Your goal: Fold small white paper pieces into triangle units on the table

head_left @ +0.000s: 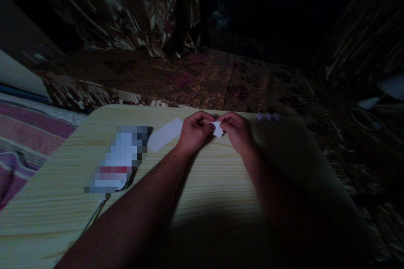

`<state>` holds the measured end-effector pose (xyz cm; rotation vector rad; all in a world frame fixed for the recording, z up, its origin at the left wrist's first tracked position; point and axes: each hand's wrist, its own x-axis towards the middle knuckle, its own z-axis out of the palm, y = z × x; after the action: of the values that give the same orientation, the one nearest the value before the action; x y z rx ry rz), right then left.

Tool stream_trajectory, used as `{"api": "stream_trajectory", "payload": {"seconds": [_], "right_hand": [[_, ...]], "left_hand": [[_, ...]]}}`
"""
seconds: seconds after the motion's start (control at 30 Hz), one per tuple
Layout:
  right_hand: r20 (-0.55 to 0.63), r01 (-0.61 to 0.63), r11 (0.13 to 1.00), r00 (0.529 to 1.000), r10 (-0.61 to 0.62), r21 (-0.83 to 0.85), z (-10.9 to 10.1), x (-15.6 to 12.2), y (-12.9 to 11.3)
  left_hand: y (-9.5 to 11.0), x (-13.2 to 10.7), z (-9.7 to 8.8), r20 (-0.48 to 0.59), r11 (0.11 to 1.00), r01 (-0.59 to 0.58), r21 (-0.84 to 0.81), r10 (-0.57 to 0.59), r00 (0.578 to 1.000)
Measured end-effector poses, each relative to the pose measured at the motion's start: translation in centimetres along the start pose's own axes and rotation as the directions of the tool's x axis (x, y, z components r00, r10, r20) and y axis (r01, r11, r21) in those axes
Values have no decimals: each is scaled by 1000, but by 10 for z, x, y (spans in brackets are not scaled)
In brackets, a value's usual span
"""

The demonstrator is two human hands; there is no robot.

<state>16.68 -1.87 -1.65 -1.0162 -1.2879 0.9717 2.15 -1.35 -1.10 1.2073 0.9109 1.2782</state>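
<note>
A small folded white paper piece (217, 129) with pointed corners is pinched between both hands, a little above the table's far side. My left hand (195, 131) grips its left edge between thumb and fingers. On the opposite edge, my right hand (235, 129) is closed in a similar pinch. Just left of my left hand lies a flat white paper strip (166, 134), its right end partly hidden behind that hand. Beyond my right hand, several small white folded paper shapes (267, 117) sit in a row near the far edge.
A phone-like object (118, 159), blurred by pixels, lies on the left of the pale wooden table (214, 189), with a cable (93, 216) running toward me. Patterned cloth (195, 75) and curtains (142, 8) stand behind. Striped bedding (22, 134) is at left, a white cable (362, 119) at right.
</note>
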Motion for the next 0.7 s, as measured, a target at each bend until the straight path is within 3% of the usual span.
{"api": "stream_trajectory", "payload": {"seconds": [0.3, 0.7], "right_hand": [[-39, -10, 1000, 999, 9, -13, 0, 0, 3], [-1, 13, 999, 1000, -13, -38, -1, -1, 1]], "left_hand": [[-1, -1, 0, -14, 999, -22, 38, 22, 1000], [1, 1, 0, -36, 1000, 15, -13, -15, 999]]}}
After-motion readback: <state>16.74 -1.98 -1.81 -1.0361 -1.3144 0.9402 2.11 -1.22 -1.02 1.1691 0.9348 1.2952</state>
